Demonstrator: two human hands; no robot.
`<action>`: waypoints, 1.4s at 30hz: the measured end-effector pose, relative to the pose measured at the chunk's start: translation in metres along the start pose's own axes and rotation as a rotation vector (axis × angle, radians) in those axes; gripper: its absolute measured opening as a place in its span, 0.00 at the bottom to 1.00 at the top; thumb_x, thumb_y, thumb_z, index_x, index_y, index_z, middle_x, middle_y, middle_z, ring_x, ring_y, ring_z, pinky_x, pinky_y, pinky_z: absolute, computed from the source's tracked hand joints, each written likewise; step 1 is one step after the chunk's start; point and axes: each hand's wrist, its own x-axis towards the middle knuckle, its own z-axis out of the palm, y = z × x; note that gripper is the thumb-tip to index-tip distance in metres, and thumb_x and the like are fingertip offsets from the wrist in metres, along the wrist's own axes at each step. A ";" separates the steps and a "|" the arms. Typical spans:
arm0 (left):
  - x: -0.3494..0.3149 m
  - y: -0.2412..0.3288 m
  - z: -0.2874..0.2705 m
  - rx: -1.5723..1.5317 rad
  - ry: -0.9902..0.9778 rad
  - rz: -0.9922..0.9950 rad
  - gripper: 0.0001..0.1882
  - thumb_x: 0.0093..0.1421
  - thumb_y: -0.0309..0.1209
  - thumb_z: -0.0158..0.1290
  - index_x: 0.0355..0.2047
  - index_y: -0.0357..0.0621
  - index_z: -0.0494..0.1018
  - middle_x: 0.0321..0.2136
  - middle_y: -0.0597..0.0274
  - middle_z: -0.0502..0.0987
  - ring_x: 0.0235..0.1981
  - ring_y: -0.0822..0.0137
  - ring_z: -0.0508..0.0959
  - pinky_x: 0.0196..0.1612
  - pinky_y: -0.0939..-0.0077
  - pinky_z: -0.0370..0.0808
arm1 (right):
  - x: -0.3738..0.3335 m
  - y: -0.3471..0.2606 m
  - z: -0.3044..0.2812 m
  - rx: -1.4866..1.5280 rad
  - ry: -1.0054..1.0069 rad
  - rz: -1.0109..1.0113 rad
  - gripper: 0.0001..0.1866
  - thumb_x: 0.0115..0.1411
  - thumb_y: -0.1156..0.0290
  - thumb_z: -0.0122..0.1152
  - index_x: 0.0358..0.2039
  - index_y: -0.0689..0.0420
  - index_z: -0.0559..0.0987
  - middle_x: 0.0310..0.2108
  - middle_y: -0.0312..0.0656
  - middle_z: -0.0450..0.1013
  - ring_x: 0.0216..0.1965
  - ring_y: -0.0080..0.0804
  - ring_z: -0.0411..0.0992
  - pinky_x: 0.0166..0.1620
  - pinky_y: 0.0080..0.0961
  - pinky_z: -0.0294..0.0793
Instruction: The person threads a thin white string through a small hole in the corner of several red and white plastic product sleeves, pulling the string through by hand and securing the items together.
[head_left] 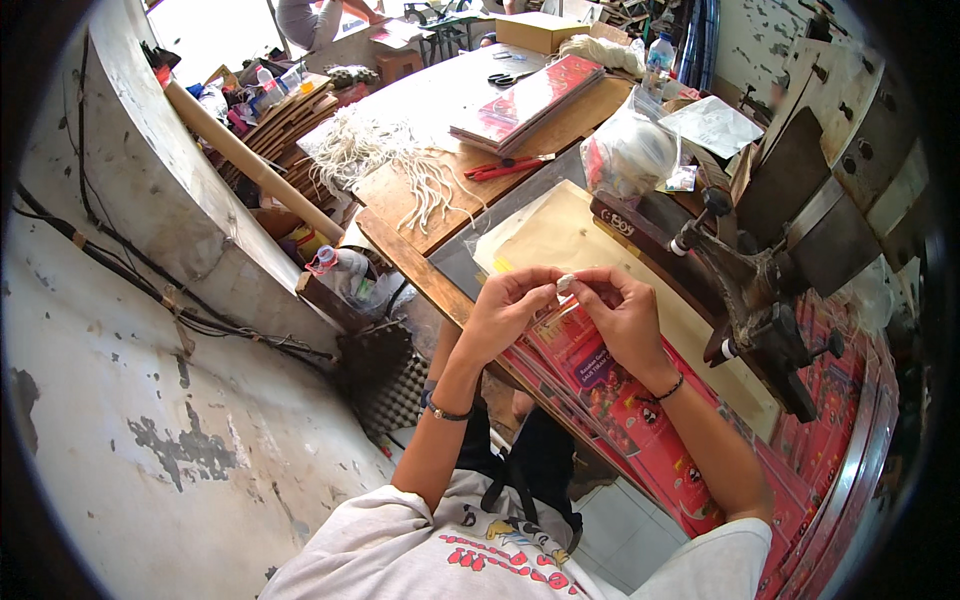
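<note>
My left hand point(513, 308) and my right hand point(622, 318) meet over the near edge of the table. Both are closed, thumbs and forefingers pinching a small white piece point(565, 284) between them. It looks like a bit of cord, but it is too small to be sure. Just below my hands lies a stack of long red printed sheets point(640, 430), with my right forearm above it. A pale yellow board point(545, 235) lies flat beyond my fingers, under the dark metal machine point(745, 300) on the right.
Loose white cords point(365, 150) spread over the table's far left, near red-handled pliers or cutters point(508, 167). Further back are a red printed stack point(530, 105), black scissors point(508, 78) and a cardboard box point(540, 32). A filled plastic bag point(630, 150) sits beside the machine. Another person point(310, 20) is at the back.
</note>
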 end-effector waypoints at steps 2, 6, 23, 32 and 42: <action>0.000 0.000 0.002 0.006 0.000 0.015 0.15 0.69 0.29 0.55 0.50 0.31 0.76 0.38 0.65 0.81 0.38 0.79 0.77 0.43 0.83 0.76 | 0.000 0.000 -0.001 -0.018 -0.008 0.002 0.11 0.64 0.71 0.65 0.40 0.67 0.82 0.29 0.41 0.82 0.31 0.20 0.79 0.35 0.20 0.78; 0.001 0.005 0.007 0.095 0.034 -0.019 0.14 0.69 0.29 0.55 0.50 0.31 0.77 0.38 0.64 0.82 0.38 0.79 0.78 0.42 0.84 0.76 | 0.000 0.004 -0.003 -0.019 -0.024 0.008 0.10 0.64 0.71 0.65 0.40 0.66 0.82 0.28 0.40 0.81 0.30 0.19 0.78 0.34 0.19 0.77; -0.004 0.000 0.028 0.532 0.266 0.380 0.08 0.58 0.20 0.61 0.39 0.33 0.79 0.37 0.58 0.83 0.39 0.71 0.83 0.44 0.76 0.80 | 0.002 0.012 -0.005 -0.064 -0.054 -0.030 0.07 0.63 0.72 0.62 0.37 0.63 0.79 0.23 0.36 0.77 0.26 0.17 0.74 0.30 0.20 0.73; -0.007 0.007 0.034 0.639 0.219 0.503 0.11 0.55 0.20 0.63 0.39 0.39 0.83 0.38 0.54 0.84 0.39 0.65 0.85 0.44 0.73 0.81 | 0.002 0.016 -0.002 -0.062 0.040 -0.110 0.04 0.63 0.75 0.59 0.37 0.62 0.76 0.22 0.35 0.73 0.23 0.17 0.70 0.29 0.22 0.70; -0.009 0.001 0.025 0.150 0.237 0.247 0.10 0.62 0.22 0.61 0.44 0.33 0.80 0.38 0.59 0.83 0.39 0.73 0.83 0.45 0.80 0.80 | -0.001 0.007 -0.007 -0.114 -0.039 -0.206 0.07 0.59 0.80 0.64 0.38 0.60 0.85 0.36 0.42 0.82 0.35 0.22 0.80 0.39 0.20 0.79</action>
